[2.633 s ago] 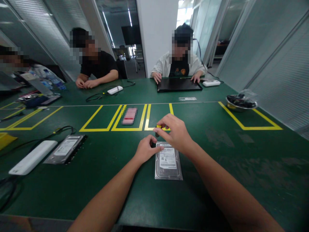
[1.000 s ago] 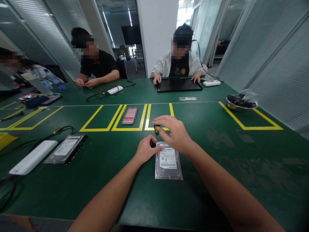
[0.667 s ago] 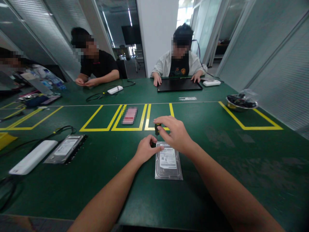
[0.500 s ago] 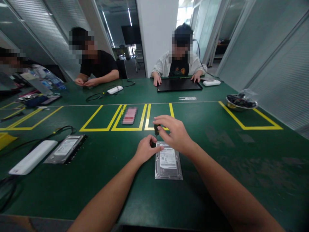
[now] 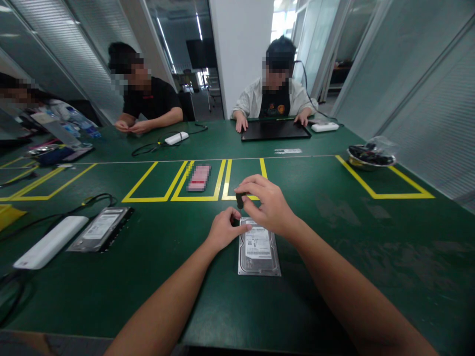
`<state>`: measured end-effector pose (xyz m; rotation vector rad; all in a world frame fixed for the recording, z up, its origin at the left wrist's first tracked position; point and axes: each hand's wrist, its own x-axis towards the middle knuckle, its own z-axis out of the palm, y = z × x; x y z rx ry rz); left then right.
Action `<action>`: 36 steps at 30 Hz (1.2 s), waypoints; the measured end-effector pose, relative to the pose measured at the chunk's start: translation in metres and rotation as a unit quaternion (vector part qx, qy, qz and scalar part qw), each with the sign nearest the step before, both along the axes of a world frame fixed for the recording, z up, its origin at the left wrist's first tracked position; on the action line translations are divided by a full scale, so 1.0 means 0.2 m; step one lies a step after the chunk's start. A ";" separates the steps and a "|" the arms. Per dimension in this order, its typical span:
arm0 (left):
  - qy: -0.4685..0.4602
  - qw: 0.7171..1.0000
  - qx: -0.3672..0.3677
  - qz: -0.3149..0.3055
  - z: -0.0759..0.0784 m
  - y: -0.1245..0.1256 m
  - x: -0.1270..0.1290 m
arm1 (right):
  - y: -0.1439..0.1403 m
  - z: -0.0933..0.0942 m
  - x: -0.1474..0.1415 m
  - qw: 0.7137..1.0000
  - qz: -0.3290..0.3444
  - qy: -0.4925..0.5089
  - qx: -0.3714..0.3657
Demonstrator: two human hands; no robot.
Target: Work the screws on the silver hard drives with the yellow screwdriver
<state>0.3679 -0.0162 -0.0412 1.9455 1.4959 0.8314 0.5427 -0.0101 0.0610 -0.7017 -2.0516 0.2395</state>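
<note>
Hard drive (image 5: 259, 247) flat on desk (image 5: 371, 237), mid-front. Left hand (image 5: 223, 230) pinches its far-left corner; right hand (image 5: 270, 205) fingers pinched round small screwdriver (image 5: 240, 200), upright over that corner. Drive looks stiff, heavyish, slick metal, probably shock-sensitive; best held by edges.

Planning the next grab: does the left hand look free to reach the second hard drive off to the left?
Probably yes: the left hand only steadies the near hard drive, and bare table separates it from the second hard drive.

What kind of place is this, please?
Probably an electronics workshop or training room inside an office. The green table carries yellow taped boxes, and the right hand holds a small screwdriver over a hard drive.
</note>
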 end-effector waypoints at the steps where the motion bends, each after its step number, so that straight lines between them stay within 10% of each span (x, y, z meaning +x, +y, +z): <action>1: 0.002 1.000 0.000 0.002 0.00 0.00 0.00 | 0.00 0.00 0.00 1.000 0.001 -0.003 -0.005; 36: 0.001 1.000 -0.004 -0.001 0.01 0.00 0.00 | 0.01 0.01 0.01 1.000 -0.003 -0.027 -0.011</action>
